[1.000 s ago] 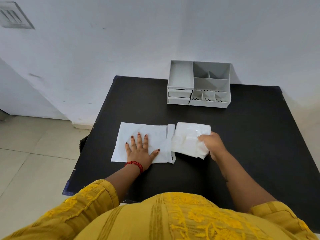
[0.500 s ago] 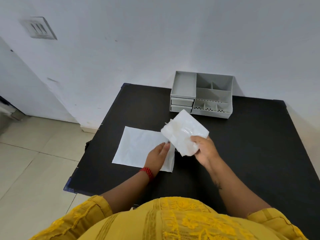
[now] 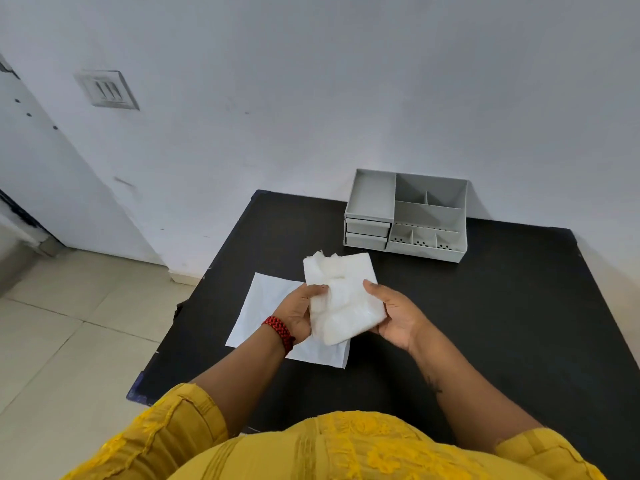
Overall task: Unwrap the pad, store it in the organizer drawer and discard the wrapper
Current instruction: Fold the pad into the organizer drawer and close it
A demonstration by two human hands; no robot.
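A folded white pad [image 3: 341,299] is lifted above the black table [image 3: 502,323], gripped on both sides. My left hand [image 3: 299,311] pinches its left edge and my right hand [image 3: 393,315] holds its right edge. The flat white wrapper [image 3: 263,306] lies spread on the table below and to the left of the pad, partly hidden by my left hand and the pad. The grey organizer [image 3: 407,214] stands at the table's back edge against the wall, with two shut drawers [image 3: 367,233] at its lower left.
The organizer's open top compartments look bare. The table's left edge drops off to a tiled floor [image 3: 52,341]. A white wall [image 3: 311,98] rises right behind the table, with a switch plate [image 3: 107,90] at the upper left.
My left hand left the wrapper and took hold of the pad's left side. The pad rose off the table and now hangs between both hands. The camera tilted up.
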